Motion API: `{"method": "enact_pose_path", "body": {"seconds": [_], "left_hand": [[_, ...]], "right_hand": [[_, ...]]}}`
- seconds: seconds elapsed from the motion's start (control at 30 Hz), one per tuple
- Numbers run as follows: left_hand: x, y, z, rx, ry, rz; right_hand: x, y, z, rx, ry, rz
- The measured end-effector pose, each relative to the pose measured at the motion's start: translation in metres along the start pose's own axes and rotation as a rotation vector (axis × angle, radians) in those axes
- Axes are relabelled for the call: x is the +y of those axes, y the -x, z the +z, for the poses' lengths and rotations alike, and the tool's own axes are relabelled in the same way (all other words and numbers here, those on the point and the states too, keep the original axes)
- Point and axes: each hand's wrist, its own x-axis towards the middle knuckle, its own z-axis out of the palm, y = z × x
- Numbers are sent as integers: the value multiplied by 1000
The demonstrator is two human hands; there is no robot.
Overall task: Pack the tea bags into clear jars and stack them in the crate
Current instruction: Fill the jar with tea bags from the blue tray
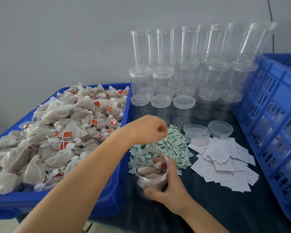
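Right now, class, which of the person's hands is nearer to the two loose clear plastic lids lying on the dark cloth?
Left. The left hand hovers just beside the lids, over the green sachets; the right hand grips the open jar farther toward the person.

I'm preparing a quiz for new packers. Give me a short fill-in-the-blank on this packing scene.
1. The right hand grips an open clear ____ partly filled with tea bags.
2. The loose tea bags are heaped in a ____ tray.
3. The left hand hovers over the small ____ sachets.

Missing words: jar; blue; green
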Motion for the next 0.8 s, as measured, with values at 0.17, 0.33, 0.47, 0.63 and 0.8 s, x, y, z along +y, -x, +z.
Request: {"method": "enact_pose_path", "body": {"seconds": [0.17, 0.33, 0.47, 0.63, 0.8], "left_hand": [[-27, -44, 26, 29, -136, -119], [-36, -75, 52, -66, -218, -138], [-38, -90, 63, -115, -214, -116], [-46, -92, 72, -165, -215, -103], [-52, -90, 74, -131, -181, -109]], "right_hand": [[0, 0, -1, -18, -20, 7], [1, 0, -1, -16, 13, 0], [1, -1, -4, -14, 14, -15], [-1, -1, -4, -33, 24, -2], [0, 1, -4, -22, 15, 15]]}}
